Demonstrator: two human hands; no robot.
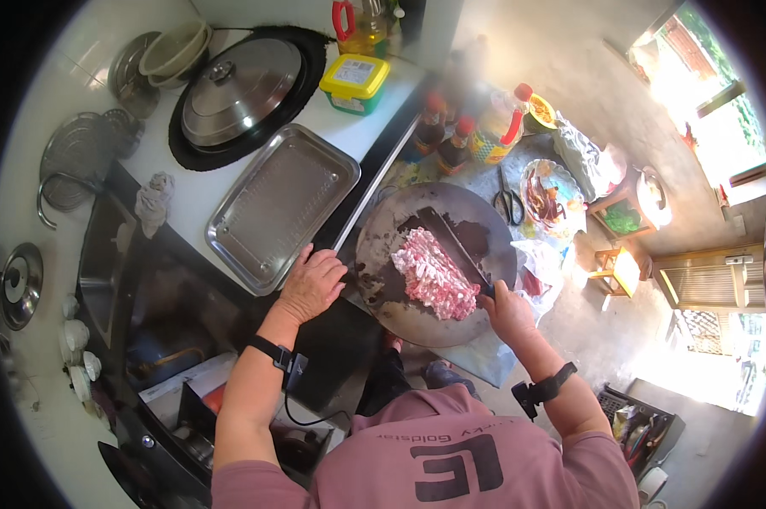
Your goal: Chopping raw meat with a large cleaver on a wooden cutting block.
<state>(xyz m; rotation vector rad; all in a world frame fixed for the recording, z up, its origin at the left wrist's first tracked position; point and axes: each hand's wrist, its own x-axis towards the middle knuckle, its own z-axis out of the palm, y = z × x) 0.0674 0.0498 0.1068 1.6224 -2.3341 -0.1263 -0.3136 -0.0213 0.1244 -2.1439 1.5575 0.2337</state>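
My right hand (509,313) is closed around the handle of a cleaver (457,249). The cleaver's blade lies along the right side of a mound of minced pink-and-white meat (435,275). Under both is a thick round chopping block (383,226), darkly stained on top. My left hand (313,283) rests palm down at the counter's front edge, against the near right rim of a rectangular stainless-steel tray (281,203). Whether its fingers grip that rim is hidden. The tray has small holes in its base and holds nothing visible.
Behind the tray are a lidded wok (243,92) and a yellow-lidded tub (355,81). Beyond the block stand sauce bottles (454,145), black-handled scissors (509,200) and a glass bowl of dried red food (551,197). A plastic bag (540,270) touches the block's right side. A sink (106,267) lies left.
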